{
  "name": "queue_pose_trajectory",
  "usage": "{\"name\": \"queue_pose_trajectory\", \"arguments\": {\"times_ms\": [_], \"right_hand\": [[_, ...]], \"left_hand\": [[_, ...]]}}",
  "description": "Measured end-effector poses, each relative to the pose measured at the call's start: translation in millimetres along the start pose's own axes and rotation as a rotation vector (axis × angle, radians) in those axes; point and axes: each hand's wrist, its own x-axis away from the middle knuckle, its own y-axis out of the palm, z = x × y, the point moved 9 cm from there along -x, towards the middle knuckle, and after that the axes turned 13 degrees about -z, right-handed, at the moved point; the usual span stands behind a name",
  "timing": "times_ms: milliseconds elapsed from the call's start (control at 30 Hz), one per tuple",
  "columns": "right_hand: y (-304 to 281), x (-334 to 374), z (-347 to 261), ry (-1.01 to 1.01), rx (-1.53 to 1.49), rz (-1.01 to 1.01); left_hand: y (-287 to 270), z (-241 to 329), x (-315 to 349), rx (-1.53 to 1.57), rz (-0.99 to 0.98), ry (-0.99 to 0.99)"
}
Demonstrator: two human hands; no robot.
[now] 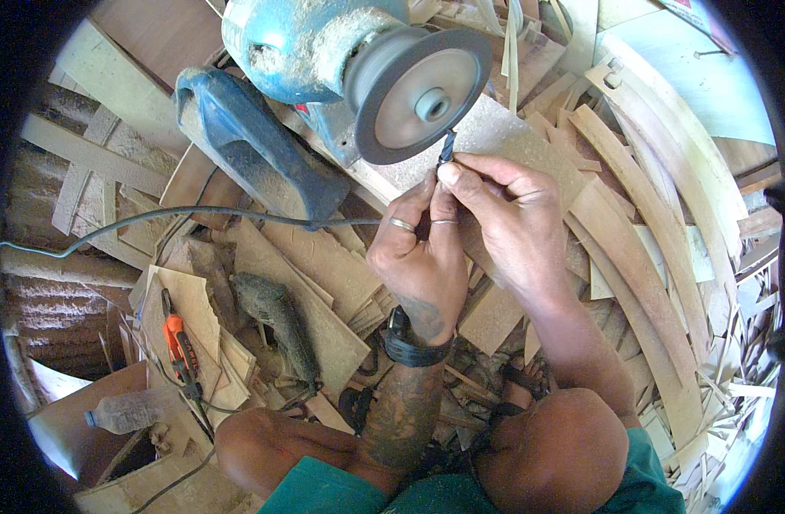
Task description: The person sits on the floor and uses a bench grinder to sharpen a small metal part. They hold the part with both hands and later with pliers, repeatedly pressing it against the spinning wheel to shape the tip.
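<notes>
A dark drill bit (pixel 448 147) with a spiral flute points up beside the grey wheel of a dusty blue bench grinder (pixel 298 51). Its tip lies close to the wheel's lower right edge; whether the two touch I cannot tell. My right hand (pixel 519 214) pinches the bit's lower part between thumb and index finger. Just to the left, my left hand (pixel 422 265), with rings and a black wristwatch, has its fingertips closed at the bit's bottom end. Both hands meet there, hiding the shank. The grinding wheel (pixel 422 94) faces me.
Left of the grinder leans a dusty blue tool body (pixel 247 141). A black cable (pixel 264 212) crosses to my left wrist's far side. Below lie a dark power tool (pixel 277 325), an orange-and-black corded tool (pixel 180 343) and a plastic bottle (pixel 131 413). Curved wooden pieces (pixel 641 291) stack at right.
</notes>
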Motion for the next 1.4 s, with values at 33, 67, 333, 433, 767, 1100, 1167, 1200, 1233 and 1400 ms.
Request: {"name": "queue_pose_trajectory", "arguments": {"times_ms": [33, 67, 333, 433, 767, 1100, 1167, 1200, 1233, 1400], "right_hand": [[0.6, -0.5, -0.5, -0.015, -0.042, 0.016], [0.5, -0.3, -1.3, -0.03, -0.085, 0.032], [1.2, 0.1, -0.2, -0.035, -0.151, 0.011], [0.1, -1.3, 0.3, -0.056, -0.135, 0.031], [-0.8, -0.8, -1.0, -0.043, -0.107, 0.041], [-2.5, 0.6, -1.9, -0.044, -0.117, 0.063], [-2.7, 0.7, -2.3, -0.051, -0.104, 0.071], [-2.8, 0.6, -2.7, -0.057, -0.103, 0.074], [-2.6, 0.4, -3.1, -0.063, -0.1, 0.07], [-3.1, 0.1, -2.8, -0.059, -0.111, 0.064]], "left_hand": [[0.0, 0.0, 0.1, 0.006, 0.002, 0.0], [0.1, 0.1, 0.2, 0.011, 0.004, 0.0], [0.8, 3.1, 3.4, 0.028, 0.052, 0.053], [0.6, 2.8, 4.3, 0.026, 0.053, 0.063], [2.8, 2.4, 2.6, -0.013, 0.08, 0.14], [6.2, 0.9, 3.6, 0.033, 0.066, 0.085], [6.0, 1.8, 3.7, 0.032, 0.069, 0.077], [5.9, 3.4, 3.8, 0.024, 0.068, 0.084], [5.8, 5.0, 3.9, 0.017, 0.068, 0.09], [4.3, 5.3, 4.7, 0.019, 0.074, 0.047]]}}
